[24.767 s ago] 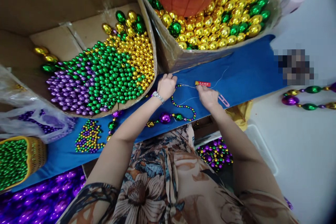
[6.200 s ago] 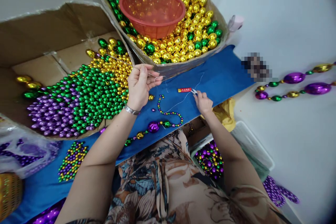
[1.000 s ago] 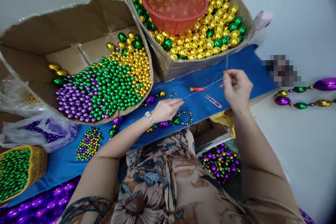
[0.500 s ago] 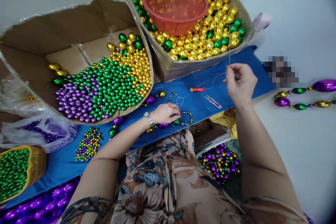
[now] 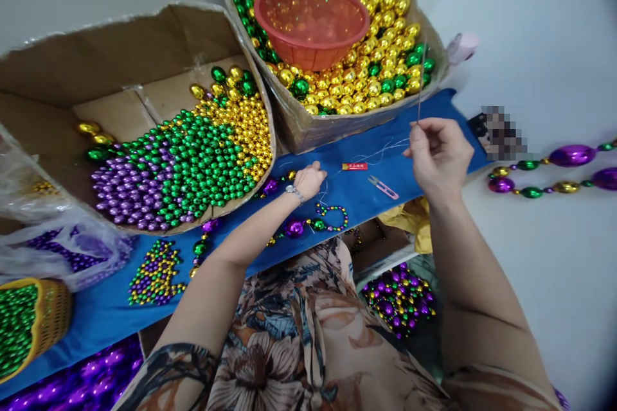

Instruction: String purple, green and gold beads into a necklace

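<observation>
A long thin needle (image 5: 421, 83) stood nearly upright, pinched between thumb and forefinger of the right hand (image 5: 441, 151). From that hand pale thread (image 5: 378, 157) trailed loosely leftward above the blue cloth (image 5: 110, 308). The left hand (image 5: 308, 181) had its fingers drawn together; whether they gripped thread, I could not tell. Just below it a bead string (image 5: 318, 225) curved on the cloth, small mixed beads running into larger balls. Between the hands lay a red packet (image 5: 355, 167) and pink snips (image 5: 383, 187). Beyond, the left carton (image 5: 120, 32) held purple, green and gold beads; the rear carton (image 5: 337, 125) held bigger gold and green ones beneath a red basket (image 5: 313, 58).
</observation>
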Available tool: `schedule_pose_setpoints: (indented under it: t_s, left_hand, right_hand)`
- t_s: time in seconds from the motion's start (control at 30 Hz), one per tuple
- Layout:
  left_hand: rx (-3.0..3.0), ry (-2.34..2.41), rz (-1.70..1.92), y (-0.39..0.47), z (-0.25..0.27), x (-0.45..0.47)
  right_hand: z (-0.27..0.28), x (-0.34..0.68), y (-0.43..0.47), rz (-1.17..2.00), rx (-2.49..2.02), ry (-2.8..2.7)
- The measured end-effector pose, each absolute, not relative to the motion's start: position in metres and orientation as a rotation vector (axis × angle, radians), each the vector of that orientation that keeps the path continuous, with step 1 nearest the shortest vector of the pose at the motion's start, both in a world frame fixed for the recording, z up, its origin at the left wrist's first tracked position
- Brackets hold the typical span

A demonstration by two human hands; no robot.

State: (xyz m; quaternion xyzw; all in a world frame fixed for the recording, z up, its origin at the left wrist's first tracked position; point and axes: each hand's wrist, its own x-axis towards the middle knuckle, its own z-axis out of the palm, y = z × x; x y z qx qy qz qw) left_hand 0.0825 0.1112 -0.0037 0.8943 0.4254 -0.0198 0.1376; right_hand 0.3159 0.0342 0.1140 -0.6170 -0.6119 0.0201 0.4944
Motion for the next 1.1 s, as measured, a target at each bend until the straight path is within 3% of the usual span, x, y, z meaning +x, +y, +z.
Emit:
schedule_pose_setpoints:
  t_s: [0.3, 0.57, 0.8, 1.1]
  left_hand:
    - [2.281, 1.377, 0.335, 0.119, -0.005, 0.081]
    - [1.916, 1.319, 0.605, 0.127, -0.006, 0.071]
    - [1.521, 1.116, 0.786, 0.13, -0.012, 0.073]
    - [1.872, 1.225, 0.691, 0.134, -0.001, 0.067]
  right_hand:
    - [0.091, 0.313, 0.027, 0.201, -1.491, -1.396]
    - [0.035, 0.301, 0.027, 0.513, -1.59, -1.3]
    - [0.021, 0.291, 0.031, 0.668, -1.469, -1.202]
    - [0.04, 0.303, 0.036, 0.642, -1.34, -1.014]
